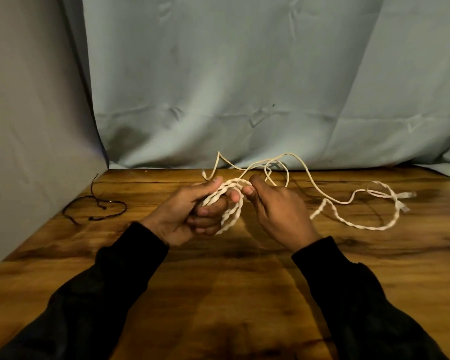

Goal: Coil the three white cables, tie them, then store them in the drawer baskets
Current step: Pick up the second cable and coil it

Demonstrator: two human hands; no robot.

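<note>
Two hands work over a wooden worktop (pixel 218 281), both in black sleeves. The left hand (pixel 192 216) has its fingers curled round a small coil of twisted white cable (pixel 231 203), a few loops gathered between thumb and fingers. The right hand (pixel 276 209) pinches the same cable at the top of the coil, thumb and forefinger closed on the strand.

Loose white cable (pixel 348 201) trails from the hands to the right across the worktop: thin smooth strands arch up behind the hands, and a thicker twisted length loops well to the right, ending in what looks like a plug (pixel 407 195). Whether these are two cables or three is hard to tell from the tangle.

One thin dark cord (pixel 96 203) lies in a loose curl near the left edge, well apart from the hands.

A creased grey-blue cloth (pixel 244 87) hangs along the back edge; a plain grey wall (pixel 24 126) closes the left side. The near part of the worktop is bare, glossy, dark-grained wood.
</note>
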